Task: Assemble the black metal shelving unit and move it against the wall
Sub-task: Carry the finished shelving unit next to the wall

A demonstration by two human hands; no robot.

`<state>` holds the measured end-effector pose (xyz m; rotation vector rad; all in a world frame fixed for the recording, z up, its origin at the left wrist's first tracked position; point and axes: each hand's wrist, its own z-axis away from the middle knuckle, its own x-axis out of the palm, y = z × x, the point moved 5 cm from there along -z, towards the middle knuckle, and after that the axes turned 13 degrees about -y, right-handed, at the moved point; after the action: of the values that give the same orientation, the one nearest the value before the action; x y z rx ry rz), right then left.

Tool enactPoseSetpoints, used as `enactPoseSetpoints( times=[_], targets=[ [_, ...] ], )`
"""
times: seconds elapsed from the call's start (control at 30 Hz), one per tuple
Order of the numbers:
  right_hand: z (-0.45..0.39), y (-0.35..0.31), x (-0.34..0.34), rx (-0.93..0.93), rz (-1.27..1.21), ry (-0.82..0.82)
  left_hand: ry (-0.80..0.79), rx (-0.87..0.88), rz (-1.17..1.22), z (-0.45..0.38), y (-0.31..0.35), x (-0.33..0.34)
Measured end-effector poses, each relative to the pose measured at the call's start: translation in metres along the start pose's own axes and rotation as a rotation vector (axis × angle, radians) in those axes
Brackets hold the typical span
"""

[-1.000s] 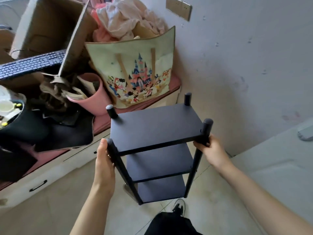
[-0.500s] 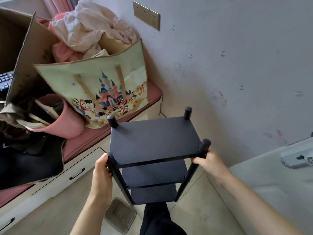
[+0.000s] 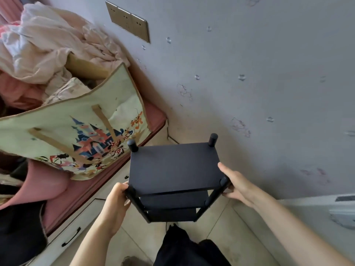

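- The black three-tier metal shelving unit (image 3: 173, 167) has been carried closer to the grey wall (image 3: 259, 83).
- Its near posts are clasped by the left hand (image 3: 117, 200) and right hand (image 3: 235, 184); assembly appears finished, with placement remaining.

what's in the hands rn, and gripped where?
Both hands hold the black shelving unit. Left hand wraps the near-left post just below the top shelf; right hand grips the near-right post at the top shelf corner.

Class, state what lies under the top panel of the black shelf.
Under the top panel two lower shelves show, front edges only; their surfaces and the floor beneath are hidden.
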<state>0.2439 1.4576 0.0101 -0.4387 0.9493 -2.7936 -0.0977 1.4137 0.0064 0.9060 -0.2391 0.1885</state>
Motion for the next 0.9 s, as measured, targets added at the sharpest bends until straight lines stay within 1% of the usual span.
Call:
enactPoseSetpoints(
  times=[0.07, 0.2, 0.27, 0.4, 0.5, 0.63, 0.73, 0.9],
  targets=[
    [-0.016, -0.005, -0.007, 0.028, 0.021, 0.012, 0.008, -0.063, -0.01, -0.025, 0.005, -0.001],
    [-0.048, -0.015, -0.026, 0.069, 0.068, 0.043, 0.107, -0.173, -0.066, -0.074, 0.012, -0.002],
    [-0.066, -0.02, -0.038, 0.1, 0.068, 0.073, 0.157, -0.195, -0.09, -0.095, 0.011, -0.001],
    [-0.1, -0.026, -0.058, 0.183, 0.109, 0.09, 0.196, -0.234, -0.116, -0.138, 0.01, 0.002],
    [-0.127, -0.027, -0.07, 0.263, 0.134, 0.151, 0.218, -0.288, -0.095, -0.168, 0.011, 0.002],
    [-0.16, -0.026, -0.073, 0.357, 0.049, 0.21, 0.184, -0.37, -0.082, -0.211, 0.013, -0.009],
    [-0.186, -0.026, -0.073, 0.35, -0.014, 0.267, 0.165, -0.423, -0.094, -0.25, 0.019, -0.019],
    [-0.226, -0.02, -0.066, 0.369, -0.142, 0.345, 0.062, -0.49, -0.156, -0.312, 0.026, -0.033]
  ],
)
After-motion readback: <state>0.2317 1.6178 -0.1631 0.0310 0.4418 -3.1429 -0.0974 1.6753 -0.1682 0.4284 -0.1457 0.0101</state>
